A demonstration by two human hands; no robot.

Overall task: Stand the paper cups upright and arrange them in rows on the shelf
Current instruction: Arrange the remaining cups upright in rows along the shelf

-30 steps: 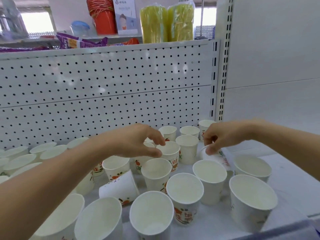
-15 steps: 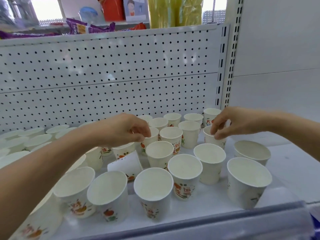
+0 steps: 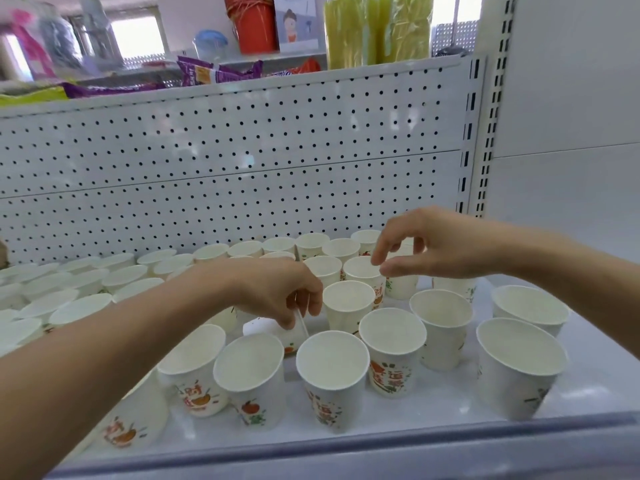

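Observation:
Several white paper cups with orange fruit prints stand upright on the white shelf (image 3: 588, 389), among them a front cup (image 3: 330, 403). One tipped cup (image 3: 270, 332) lies on its side in the middle of the group. My left hand (image 3: 280, 292) reaches down over it and pinches its rim between thumb and fingers. Farther back on the right, my right hand (image 3: 419, 247) hovers above an upright cup (image 3: 363, 271) with spread fingers and holds nothing.
A perforated white back panel (image 3: 242, 150) closes the shelf behind the cups, and a slotted upright (image 3: 485, 133) bounds it on the right. Rows of upright cups (image 3: 69, 289) fill the left side. The upper shelf carries yellow packs (image 3: 377, 29), a red bucket (image 3: 251, 22) and purple packets (image 3: 214, 72).
My right hand has let go of the cup it set upright and risen above it. My left hand has dropped from the back cups to the tipped cup's rim.

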